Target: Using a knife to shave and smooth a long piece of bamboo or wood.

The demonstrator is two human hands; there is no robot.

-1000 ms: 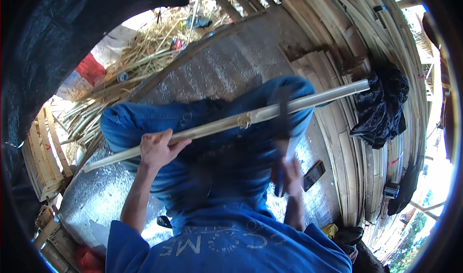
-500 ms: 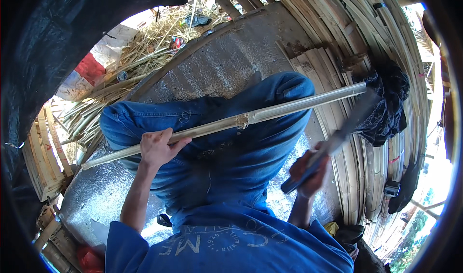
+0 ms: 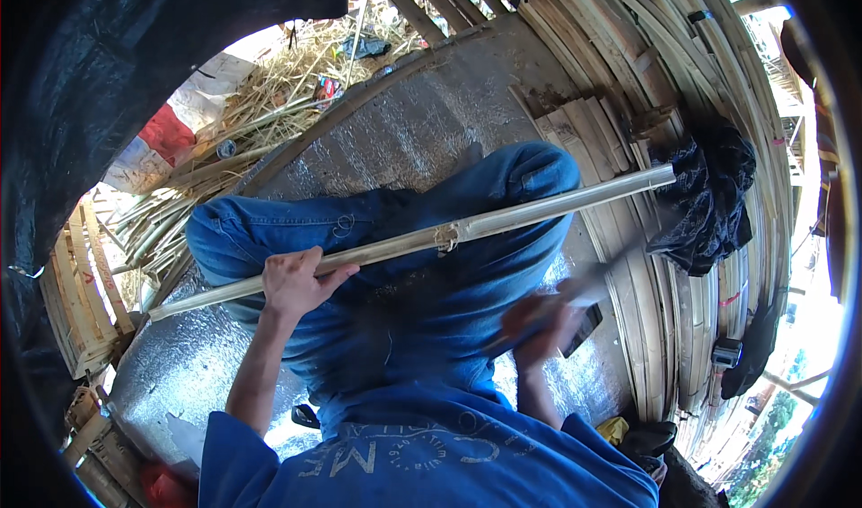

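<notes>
A long pale bamboo pole (image 3: 503, 221) lies across my lap, over my crossed legs in blue jeans. My left hand (image 3: 292, 284) grips it from below near its left part. A fibrous node (image 3: 446, 236) shows at the pole's middle. My right hand (image 3: 539, 324) is motion-blurred just below the pole's right part, closed on a knife (image 3: 597, 279) whose blade smears up to the right. The pole's far end reaches a black cloth (image 3: 709, 194).
I sit on a silvery mat (image 3: 422, 122) laid over bamboo slats (image 3: 628, 50). A small dark flat object (image 3: 585, 328) lies by my right hand. Straw and cut bamboo strips (image 3: 269, 104) pile up behind, and a wooden crate (image 3: 81, 302) stands at left.
My right hand rose to the right with the knife, then swung back down toward my lap and is now blurred. The left hand and pole have barely moved.
</notes>
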